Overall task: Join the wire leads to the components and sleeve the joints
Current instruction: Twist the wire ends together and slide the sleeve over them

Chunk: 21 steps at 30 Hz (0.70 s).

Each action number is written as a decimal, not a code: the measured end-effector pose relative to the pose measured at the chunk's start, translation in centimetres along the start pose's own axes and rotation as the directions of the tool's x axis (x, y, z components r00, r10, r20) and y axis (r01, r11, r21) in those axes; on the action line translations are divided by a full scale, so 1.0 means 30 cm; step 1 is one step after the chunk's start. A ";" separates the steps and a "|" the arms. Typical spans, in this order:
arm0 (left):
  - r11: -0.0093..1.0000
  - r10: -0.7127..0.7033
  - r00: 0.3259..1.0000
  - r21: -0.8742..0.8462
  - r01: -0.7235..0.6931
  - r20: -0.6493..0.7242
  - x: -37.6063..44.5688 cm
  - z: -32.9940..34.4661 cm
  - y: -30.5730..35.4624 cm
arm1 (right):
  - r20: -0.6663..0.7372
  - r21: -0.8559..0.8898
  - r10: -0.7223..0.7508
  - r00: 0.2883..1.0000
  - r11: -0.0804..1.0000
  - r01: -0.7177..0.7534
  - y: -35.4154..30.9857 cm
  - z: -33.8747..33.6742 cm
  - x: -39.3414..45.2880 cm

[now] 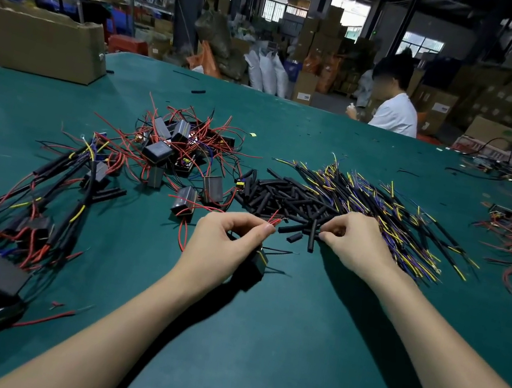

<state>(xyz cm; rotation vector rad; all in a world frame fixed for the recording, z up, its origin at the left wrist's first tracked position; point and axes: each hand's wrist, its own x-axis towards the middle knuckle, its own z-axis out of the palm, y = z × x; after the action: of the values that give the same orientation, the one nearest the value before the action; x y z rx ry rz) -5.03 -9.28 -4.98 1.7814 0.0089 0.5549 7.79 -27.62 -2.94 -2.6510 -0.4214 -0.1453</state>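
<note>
Head view: left hand (226,239) curling round black box component (256,263), thumb and forefinger pinching its red leads (275,220) near tips. Component hanging just above green table (292,335), under palm. Right hand (358,241) reaching into pile of black sleeves (281,194), fingers curled, tips pinching at one sleeve piece; exact hold hard telling. Bundle of yellow, purple and black wire leads (390,213) lying just beyond right hand. Heap of boxes with red wires (174,149) sitting further left.
</note>
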 end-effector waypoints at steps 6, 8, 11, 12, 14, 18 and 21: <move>1.000 0.002 1.000 -0.003 -0.002 0.002 -0.002 0.000 -0.002 | 0.042 -0.136 -0.133 0.990 0.981 0.137 -0.008 0.015 0.014; 1.000 0.003 1.000 -0.001 -0.003 0.005 0.000 0.001 -0.001 | 0.025 -0.129 -0.144 0.989 0.981 0.146 -0.009 0.014 0.013; 1.000 0.000 1.000 0.006 0.000 0.003 0.002 -0.001 -0.004 | 0.056 -0.092 -0.136 0.989 0.986 0.140 -0.010 0.014 0.022; 1.000 0.000 1.000 0.004 0.000 0.004 0.002 -0.002 -0.005 | 0.080 -0.098 -0.127 0.989 0.986 0.135 -0.011 0.016 0.025; 1.000 0.000 1.000 0.003 0.000 0.005 0.001 -0.001 -0.003 | 0.102 -0.098 -0.103 0.989 0.989 0.113 -0.016 0.016 0.031; 1.000 0.001 1.000 0.012 -0.001 0.002 -0.001 -0.002 0.000 | 0.113 -0.053 -0.071 0.991 0.996 0.077 -0.036 0.002 0.036; 1.000 0.001 1.000 0.014 -0.001 0.004 -0.001 -0.003 0.000 | 0.122 -0.010 -0.056 0.991 0.998 0.058 -0.044 -0.001 0.036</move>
<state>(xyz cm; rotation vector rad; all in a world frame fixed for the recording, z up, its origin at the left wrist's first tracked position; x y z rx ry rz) -5.08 -9.20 -4.98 1.7959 0.0088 0.5536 8.40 -26.21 -2.16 -2.6712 -0.5378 -0.0045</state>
